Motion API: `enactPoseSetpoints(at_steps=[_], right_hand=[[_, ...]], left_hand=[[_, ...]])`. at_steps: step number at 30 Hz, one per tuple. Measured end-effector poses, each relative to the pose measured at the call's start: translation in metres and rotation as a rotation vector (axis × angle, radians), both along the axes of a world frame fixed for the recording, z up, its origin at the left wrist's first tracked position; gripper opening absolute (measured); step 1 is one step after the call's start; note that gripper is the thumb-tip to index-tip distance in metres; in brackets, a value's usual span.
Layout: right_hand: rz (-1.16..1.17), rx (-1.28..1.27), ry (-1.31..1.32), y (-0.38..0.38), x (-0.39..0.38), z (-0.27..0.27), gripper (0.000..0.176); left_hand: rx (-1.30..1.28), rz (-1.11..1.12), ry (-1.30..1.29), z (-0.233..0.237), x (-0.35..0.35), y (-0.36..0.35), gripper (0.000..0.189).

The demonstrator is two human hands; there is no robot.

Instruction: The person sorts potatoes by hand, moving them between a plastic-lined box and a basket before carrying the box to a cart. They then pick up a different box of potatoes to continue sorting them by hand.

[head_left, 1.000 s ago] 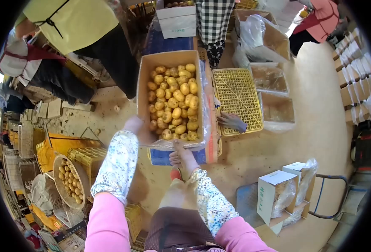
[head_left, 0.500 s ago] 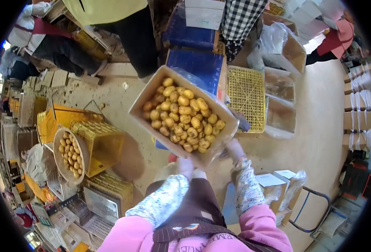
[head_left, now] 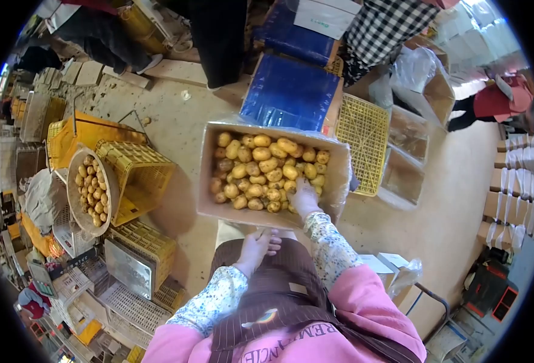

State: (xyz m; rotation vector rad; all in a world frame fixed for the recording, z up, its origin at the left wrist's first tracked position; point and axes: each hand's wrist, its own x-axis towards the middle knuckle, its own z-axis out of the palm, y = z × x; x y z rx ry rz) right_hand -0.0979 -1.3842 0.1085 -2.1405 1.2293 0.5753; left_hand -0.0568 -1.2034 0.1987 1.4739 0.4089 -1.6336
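Observation:
An open cardboard box [head_left: 243, 209] lined with clear plastic is full of yellow potatoes [head_left: 261, 169] and is held level in front of my waist. My left hand [head_left: 257, 245] is pressed under the box's near bottom edge. My right hand [head_left: 304, 197] reaches over the near wall at the right corner, with its fingers lying on the potatoes. Both arms wear floral sleeve covers over pink sleeves.
A blue stack of boxes [head_left: 291, 91] lies just beyond the box. To the left are a round basket of potatoes [head_left: 89, 191] and yellow crates [head_left: 139, 175]. On the right are a flat yellow tray [head_left: 364, 142] and plastic-lined cartons [head_left: 403, 166]. Other people [head_left: 382, 27] stand at the far side.
The box has swung from tilted to level and come closer to my body. My right hand moved from beneath the box onto the potatoes at its near corner. The view turned left.

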Motion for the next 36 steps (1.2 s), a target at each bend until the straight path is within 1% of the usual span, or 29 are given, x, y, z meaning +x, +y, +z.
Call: enactPoseSetpoints(at_steps=[2, 3, 5, 6, 8, 9, 10, 11, 12, 13, 14, 15, 16, 17, 19, 20, 21, 23, 24, 25, 27, 28, 30, 31, 32, 33, 34, 35, 36], right_hand=[[-0.042, -0.234, -0.174, 0.012, 0.004, -0.005, 0.045], [-0.109, -0.058, -0.122, 0.005, 0.002, -0.006, 0.046], [-0.265, 0.174, -0.114, -0.004, 0.009, 0.007, 0.044], [-0.263, 0.166, -0.105, 0.001, 0.011, 0.018, 0.044], [-0.379, 0.572, -0.498, 0.022, 0.018, 0.051, 0.039], [-0.307, 0.612, -0.531, 0.032, 0.029, 0.078, 0.038], [-0.409, 0.827, -0.639, 0.046, 0.036, 0.098, 0.037], [-0.177, 0.592, -0.635, 0.056, 0.044, 0.107, 0.036], [-0.354, 0.794, -0.621, 0.061, 0.052, 0.118, 0.031], [-0.533, 0.997, -0.599, 0.062, 0.067, 0.144, 0.027], [-0.527, 1.001, -0.593, 0.064, 0.076, 0.151, 0.027], [-0.21, 0.753, -0.551, 0.065, 0.086, 0.156, 0.025], [0.098, 0.501, -0.499, 0.069, 0.093, 0.158, 0.023], [0.103, 0.51, -0.497, 0.076, 0.1, 0.155, 0.023], [0.384, 0.194, -0.63, 0.087, 0.115, 0.139, 0.022], [0.422, 0.078, -0.617, 0.089, 0.123, 0.13, 0.021], [0.431, 0.088, -0.619, 0.09, 0.127, 0.123, 0.021], [-0.102, 0.804, -0.536, 0.078, 0.157, 0.122, 0.022], [-0.264, 1.005, -0.638, 0.07, 0.172, 0.126, 0.023], [-0.443, 1.198, -0.73, 0.06, 0.191, 0.142, 0.024], [-1.041, 1.307, -1.071, 0.042, 0.227, 0.15, 0.027], [-1.04, 1.299, -1.069, 0.032, 0.217, 0.137, 0.027], [-0.471, 0.728, -0.693, 0.003, 0.185, 0.099, 0.024], [-0.236, 0.461, -0.396, 0.015, 0.175, 0.101, 0.017], [0.071, 0.24, -0.445, 0.029, 0.15, 0.066, 0.014], [0.292, 0.09, -0.408, 0.043, 0.132, 0.045, 0.021], [0.424, 0.01, -0.23, 0.059, 0.118, 0.019, 0.026], [0.427, 0.015, -0.228, 0.068, 0.123, 0.015, 0.026], [0.563, -0.103, -0.077, 0.079, 0.125, 0.011, 0.026]], left_hand=[[-0.029, 0.081, -0.149, 0.005, 0.012, 0.011, 0.034], [-0.02, 0.082, -0.146, 0.006, 0.016, 0.014, 0.034], [-0.116, 0.125, -0.192, 0.008, 0.026, 0.009, 0.043], [-0.122, 0.13, -0.182, 0.01, 0.032, 0.005, 0.043], [-0.035, 0.282, -0.235, 0.02, 0.049, -0.011, 0.039], [-0.138, 0.353, -0.08, 0.022, 0.063, -0.013, 0.037], [-0.236, 0.357, -0.189, 0.011, 0.069, -0.013, 0.037], [-0.336, 0.365, -0.304, 0.003, 0.075, -0.014, 0.038], [-0.34, 0.37, -0.302, 0.0, 0.083, -0.006, 0.038], [-0.316, 0.258, -0.409, -0.001, 0.093, 0.002, 0.036], [-0.285, 0.146, -0.515, 0.004, 0.102, 0.007, 0.034], [-0.277, 0.152, -0.514, 0.01, 0.108, 0.011, 0.034], [-0.218, 0.103, -0.601, 0.027, 0.117, 0.011, 0.033], [-0.16, 0.055, -0.689, 0.037, 0.125, 0.013, 0.033], [-0.172, 0.117, -0.733, 0.027, 0.134, 0.022, 0.033], [-0.189, 0.174, -0.775, 0.025, 0.139, 0.026, 0.033], [-0.178, 0.182, -0.777, 0.026, 0.142, 0.033, 0.033], [-0.086, 0.335, -0.44, 0.055, 0.164, 0.03, 0.034], [-0.125, 0.41, -0.366, 0.049, 0.173, 0.039, 0.036], [-0.112, 0.42, -0.364, 0.049, 0.174, 0.042, 0.036], [-0.065, 0.573, -0.322, 0.045, 0.175, 0.038, 0.035], [-0.08, 0.575, -0.304, 0.032, 0.168, 0.041, 0.035], [-0.085, 0.616, -0.261, 0.03, 0.156, 0.03, 0.035], [-0.081, 0.661, -0.223, 0.029, 0.15, 0.026, 0.036], [-0.081, 0.667, -0.213, 0.028, 0.146, 0.024, 0.036], [-0.107, 0.703, -0.136, 0.028, 0.143, 0.024, 0.034], [-0.133, 0.737, -0.066, 0.028, 0.141, 0.022, 0.033], [-0.156, 0.772, 0.002, 0.027, 0.141, 0.022, 0.032], [-0.142, 0.774, 0.002, 0.027, 0.139, 0.024, 0.032]])
